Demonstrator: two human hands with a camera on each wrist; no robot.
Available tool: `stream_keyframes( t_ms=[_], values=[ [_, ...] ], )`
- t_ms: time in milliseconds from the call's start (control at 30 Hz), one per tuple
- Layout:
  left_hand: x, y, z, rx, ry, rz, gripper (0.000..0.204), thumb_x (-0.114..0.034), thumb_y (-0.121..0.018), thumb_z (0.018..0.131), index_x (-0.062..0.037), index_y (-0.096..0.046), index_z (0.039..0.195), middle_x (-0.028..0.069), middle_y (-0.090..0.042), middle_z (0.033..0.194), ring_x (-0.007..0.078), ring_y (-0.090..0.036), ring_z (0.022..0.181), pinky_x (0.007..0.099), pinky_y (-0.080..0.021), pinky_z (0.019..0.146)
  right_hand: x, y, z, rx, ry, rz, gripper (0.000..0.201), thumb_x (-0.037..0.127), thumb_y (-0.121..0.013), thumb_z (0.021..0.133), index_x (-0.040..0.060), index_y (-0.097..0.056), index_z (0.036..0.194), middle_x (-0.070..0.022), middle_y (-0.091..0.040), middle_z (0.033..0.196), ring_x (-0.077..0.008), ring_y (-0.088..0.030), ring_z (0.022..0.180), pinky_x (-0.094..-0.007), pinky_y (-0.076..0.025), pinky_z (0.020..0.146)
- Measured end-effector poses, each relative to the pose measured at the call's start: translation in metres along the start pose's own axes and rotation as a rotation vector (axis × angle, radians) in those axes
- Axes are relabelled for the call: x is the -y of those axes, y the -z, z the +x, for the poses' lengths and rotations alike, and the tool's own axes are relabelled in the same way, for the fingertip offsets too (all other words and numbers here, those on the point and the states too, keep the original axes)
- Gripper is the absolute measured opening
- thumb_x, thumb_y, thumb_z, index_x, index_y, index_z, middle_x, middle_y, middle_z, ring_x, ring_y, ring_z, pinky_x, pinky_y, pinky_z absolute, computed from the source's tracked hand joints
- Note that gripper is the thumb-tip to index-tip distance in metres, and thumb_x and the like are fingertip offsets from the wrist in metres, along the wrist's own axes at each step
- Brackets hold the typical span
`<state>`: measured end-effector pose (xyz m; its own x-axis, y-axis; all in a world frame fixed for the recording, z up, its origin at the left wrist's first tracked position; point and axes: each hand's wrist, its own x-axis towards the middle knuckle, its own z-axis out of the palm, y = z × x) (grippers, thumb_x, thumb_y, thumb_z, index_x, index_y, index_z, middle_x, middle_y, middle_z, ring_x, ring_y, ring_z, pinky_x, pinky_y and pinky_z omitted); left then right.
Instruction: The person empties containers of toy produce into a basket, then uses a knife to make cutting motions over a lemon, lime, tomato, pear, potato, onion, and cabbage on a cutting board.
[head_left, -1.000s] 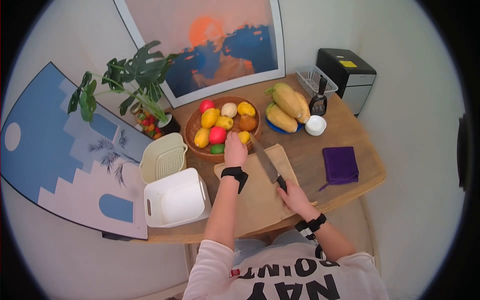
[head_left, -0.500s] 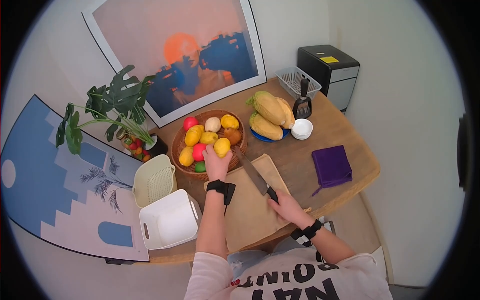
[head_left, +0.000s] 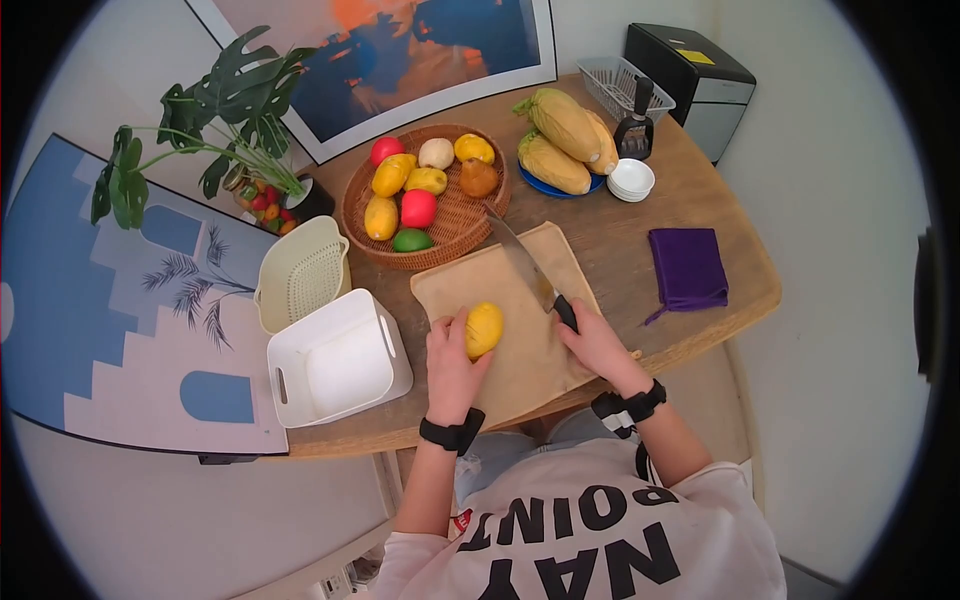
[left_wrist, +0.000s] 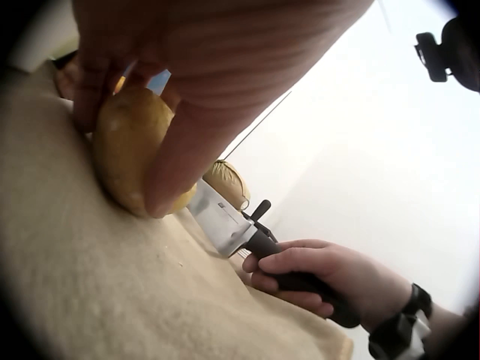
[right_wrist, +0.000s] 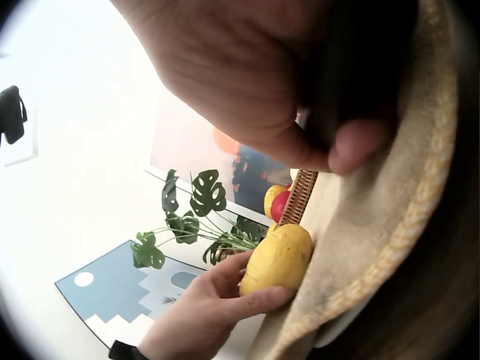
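My left hand (head_left: 452, 372) holds a rounded yellow fruit (head_left: 485, 330) on the tan towel (head_left: 535, 385). Thumb and fingers lie on opposite sides of the fruit (left_wrist: 127, 150) in the left wrist view. On the towel's right side, my right hand (head_left: 602, 352) grips the black handle of a kitchen knife (head_left: 524, 262). Its broad blade points away from me, with the tip near the rim of the wicker basket (head_left: 470, 235). Several yellow fruits, red ones (head_left: 418, 208), a green one (head_left: 411, 240) and a brown pear-shaped one (head_left: 478, 178) lie in that basket.
Left of the towel stand a white bin (head_left: 345, 365) and a cream strainer basket (head_left: 300, 275). Wrapped corn-like produce (head_left: 555, 165) sits on a blue plate, beside white bowls (head_left: 631, 180) and a black-handled tool (head_left: 635, 130). A folded purple cloth (head_left: 688, 270) lies at right.
My left hand has lifted the yellow fruit out of the wicker basket and brought it back toward me onto the towel. The knife stays in my right hand.
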<state>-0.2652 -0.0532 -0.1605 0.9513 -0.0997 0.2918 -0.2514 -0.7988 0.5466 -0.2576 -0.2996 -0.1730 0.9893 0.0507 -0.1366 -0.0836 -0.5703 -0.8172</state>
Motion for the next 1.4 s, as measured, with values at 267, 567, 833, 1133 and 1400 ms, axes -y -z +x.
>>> stream_keyframes(
  t_ms=[267, 567, 833, 1133, 1400],
  values=[
    [0.014, -0.007, -0.003, -0.068, 0.079, -0.16, 0.065, -0.013, -0.09, 0.066, 0.0022, -0.063, 0.123, 0.0201, -0.066, 0.113, 0.0377, -0.064, 0.108, 0.0426, -0.053, 0.095, 0.041, 0.023, -0.046, 0.125, 0.135, 0.05, 0.039, 0.037, -0.064, 0.101, -0.0009, -0.056, 0.108, -0.0264, -0.065, 0.09, -0.0438, -0.064, 0.086, -0.0452, -0.051, 0.075],
    [0.017, -0.005, 0.0, -0.014, 0.062, -0.174, 0.067, -0.013, -0.089, 0.066, 0.0017, -0.062, 0.125, 0.0196, -0.064, 0.118, 0.0393, -0.059, 0.112, 0.0455, -0.049, 0.099, 0.002, 0.016, -0.04, 0.095, 0.167, -0.088, 0.031, 0.029, -0.066, 0.099, 0.0003, -0.059, 0.107, -0.024, -0.067, 0.093, -0.0428, -0.065, 0.088, -0.0459, -0.051, 0.075],
    [0.009, -0.003, -0.005, 0.004, 0.001, -0.096, 0.068, -0.015, -0.088, 0.073, -0.0009, -0.059, 0.132, 0.0191, -0.063, 0.121, 0.0378, -0.059, 0.109, 0.0433, -0.05, 0.095, 0.02, 0.035, -0.049, 0.15, 0.095, -0.056, 0.032, 0.031, -0.066, 0.098, -0.0003, -0.058, 0.103, -0.0249, -0.065, 0.089, -0.0455, -0.063, 0.087, -0.0483, -0.05, 0.073],
    [0.0, -0.005, -0.009, -0.024, 0.096, -0.214, 0.064, -0.014, -0.089, 0.073, -0.0016, -0.057, 0.127, 0.0189, -0.062, 0.116, 0.0363, -0.06, 0.107, 0.042, -0.05, 0.094, 0.011, 0.035, -0.055, 0.132, 0.004, -0.049, 0.032, 0.028, -0.068, 0.099, -0.0005, -0.06, 0.111, -0.0208, -0.065, 0.088, -0.0327, -0.062, 0.078, -0.0396, -0.051, 0.074],
    [-0.005, -0.004, -0.012, -0.006, -0.021, -0.202, 0.062, -0.004, -0.088, 0.068, -0.0033, -0.056, 0.121, 0.0159, -0.058, 0.124, 0.0341, -0.058, 0.114, 0.0401, -0.048, 0.098, 0.006, 0.03, -0.058, 0.143, 0.04, 0.034, 0.034, 0.031, -0.067, 0.098, -0.0006, -0.06, 0.11, -0.0256, -0.067, 0.091, -0.0448, -0.065, 0.086, -0.045, -0.051, 0.074]
  ],
)
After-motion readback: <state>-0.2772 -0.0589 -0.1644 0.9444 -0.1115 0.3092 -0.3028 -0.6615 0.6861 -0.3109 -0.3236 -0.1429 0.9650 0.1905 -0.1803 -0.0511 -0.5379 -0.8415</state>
